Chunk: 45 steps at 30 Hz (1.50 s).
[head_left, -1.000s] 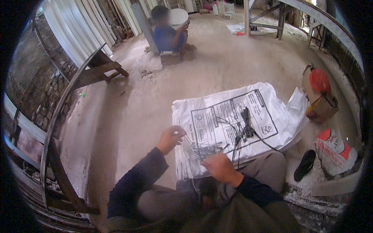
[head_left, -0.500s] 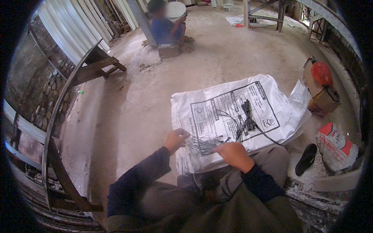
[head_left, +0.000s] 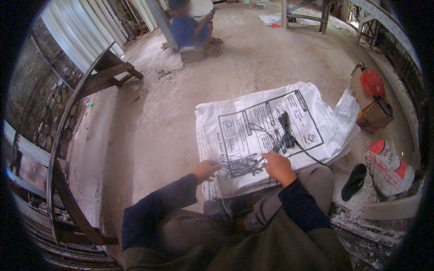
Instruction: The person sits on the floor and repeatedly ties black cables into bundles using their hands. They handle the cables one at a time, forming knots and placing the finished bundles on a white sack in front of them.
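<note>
- 1 left hand (head_left: 208,170): fingers bent at left edge of 1 white sack stack (head_left: 337,131); can't tell grip.
- 1 black strand bundle (head_left: 239,167): between hands, inside near-left corner.
- 1 right hand (head_left: 279,168): half-curled inside near edge, by strand ends; can't tell grip.
- 1 black clump (head_left: 288,138): right of centre.
- 1 sandal (head_left: 354,182): off near-right corner.
</note>
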Available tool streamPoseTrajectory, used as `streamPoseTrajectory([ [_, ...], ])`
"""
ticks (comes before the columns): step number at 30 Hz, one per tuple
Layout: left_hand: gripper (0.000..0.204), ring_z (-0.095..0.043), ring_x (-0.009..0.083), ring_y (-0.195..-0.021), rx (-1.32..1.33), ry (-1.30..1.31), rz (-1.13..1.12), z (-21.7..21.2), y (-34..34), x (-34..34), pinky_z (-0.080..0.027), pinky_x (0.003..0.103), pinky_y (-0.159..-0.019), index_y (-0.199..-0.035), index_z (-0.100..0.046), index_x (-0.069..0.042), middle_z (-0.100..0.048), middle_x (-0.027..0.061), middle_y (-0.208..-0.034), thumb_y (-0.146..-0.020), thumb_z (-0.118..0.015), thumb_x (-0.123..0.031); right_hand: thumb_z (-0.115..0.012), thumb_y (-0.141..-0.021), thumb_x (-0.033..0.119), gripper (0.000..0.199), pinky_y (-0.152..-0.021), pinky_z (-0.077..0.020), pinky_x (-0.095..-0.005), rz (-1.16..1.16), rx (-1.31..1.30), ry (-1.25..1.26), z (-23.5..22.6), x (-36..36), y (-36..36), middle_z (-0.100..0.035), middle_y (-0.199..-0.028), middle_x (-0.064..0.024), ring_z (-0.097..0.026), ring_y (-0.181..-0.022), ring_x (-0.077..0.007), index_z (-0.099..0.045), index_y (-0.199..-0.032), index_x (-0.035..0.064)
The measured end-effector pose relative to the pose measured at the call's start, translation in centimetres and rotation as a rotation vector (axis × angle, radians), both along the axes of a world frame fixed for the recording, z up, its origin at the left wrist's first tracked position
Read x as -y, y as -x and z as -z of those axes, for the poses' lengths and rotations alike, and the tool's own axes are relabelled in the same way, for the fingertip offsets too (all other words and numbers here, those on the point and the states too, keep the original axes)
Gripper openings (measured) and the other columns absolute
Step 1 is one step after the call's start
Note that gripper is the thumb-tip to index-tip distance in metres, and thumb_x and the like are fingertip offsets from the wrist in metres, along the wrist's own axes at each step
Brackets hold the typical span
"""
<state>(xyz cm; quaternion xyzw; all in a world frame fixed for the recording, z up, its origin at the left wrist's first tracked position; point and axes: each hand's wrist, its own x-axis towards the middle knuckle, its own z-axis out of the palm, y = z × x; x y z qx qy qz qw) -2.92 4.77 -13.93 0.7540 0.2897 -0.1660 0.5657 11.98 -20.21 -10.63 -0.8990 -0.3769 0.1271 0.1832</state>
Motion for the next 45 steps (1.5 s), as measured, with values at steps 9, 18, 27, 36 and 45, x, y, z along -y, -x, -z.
streamPoseTrajectory([
  [9,0.039,-0.053,0.0154,-0.059,-0.004,-0.043,0.125,-0.2,0.4,0.3,-0.045,0.028,-0.048,-0.105,-0.056,0.000,-0.056,0.0076,-0.072,-0.076,-0.059,-0.027,-0.061,-0.071,0.029,0.032,-0.074,-0.0448,-0.0389,-0.110,-0.109,0.343,-0.1,1.5,-1.8,-0.060,-0.093,-0.0120,-0.057,-0.088,-0.0284,-0.060,-0.100,0.0151],
  [18,0.035,-0.055,0.0139,-0.066,0.022,-0.111,0.214,-1.3,-0.3,0.6,-0.045,0.027,-0.060,-0.102,-0.058,0.000,-0.060,0.0086,-0.081,-0.077,-0.058,-0.024,-0.061,-0.070,0.023,0.032,-0.073,-0.0448,-0.0402,-0.117,-0.084,0.328,2.1,0.7,-2.6,-0.061,-0.092,-0.0116,-0.057,-0.088,-0.0293,-0.060,-0.100,0.0134],
  [27,0.036,-0.057,0.0174,-0.080,0.095,-0.061,0.243,-1.4,-0.7,0.7,-0.045,0.027,-0.071,-0.105,-0.055,0.000,-0.059,0.0113,-0.093,-0.078,-0.058,-0.023,-0.055,-0.072,0.009,0.028,-0.073,-0.0427,-0.0411,0.057,-0.056,0.005,1.8,1.1,-3.0,-0.058,-0.089,-0.0193,-0.054,-0.087,-0.0344,-0.055,-0.099,0.0039],
  [36,0.059,-0.032,0.0300,-0.119,0.720,-0.829,0.441,-8.8,-4.0,5.2,-0.026,0.048,-0.096,-0.129,-0.032,-0.015,-0.041,0.0177,-0.121,-0.077,-0.059,-0.016,-0.048,-0.067,-0.007,0.038,-0.081,-0.0432,-0.0372,-0.258,0.017,-0.612,-4.3,-0.7,0.6,-0.055,-0.101,-0.0169,-0.053,-0.094,-0.0324,-0.053,-0.104,0.0029],
  [45,0.030,-0.056,0.0217,-0.087,0.516,-0.178,0.279,-13.9,-3.1,5.9,-0.043,0.029,-0.074,-0.111,-0.049,-0.009,-0.058,0.0122,-0.093,-0.081,-0.051,-0.005,-0.048,-0.083,0.003,0.030,-0.074,-0.0488,-0.0288,-0.120,-0.225,-0.811,-5.6,-0.9,2.4,-0.057,-0.104,-0.0134,-0.057,-0.095,-0.0213,-0.048,-0.113,0.0020],
])
